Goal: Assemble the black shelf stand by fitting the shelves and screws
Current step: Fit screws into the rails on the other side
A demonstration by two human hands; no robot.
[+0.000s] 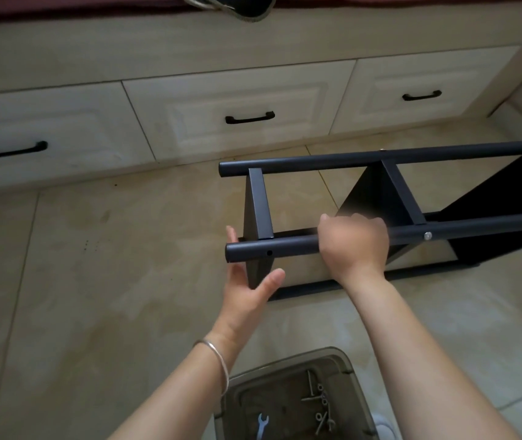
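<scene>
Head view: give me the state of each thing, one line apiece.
Shelf stand: lying on its side on the floor, partly assembled.
Near pole: one screw hole empty, one screw fitted.
End shelf: seated between the poles, unscrewed at the near pole.
Left hand: open, cupping the end shelf's edge.
Right hand: grip around the near pole.
Tray: holds loose screws and a wrench.

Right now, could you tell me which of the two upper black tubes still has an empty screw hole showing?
The nearer tube, gripped by the right hand: an open hole shows near its left end, beside the left hand. The far tube shows none.
</scene>
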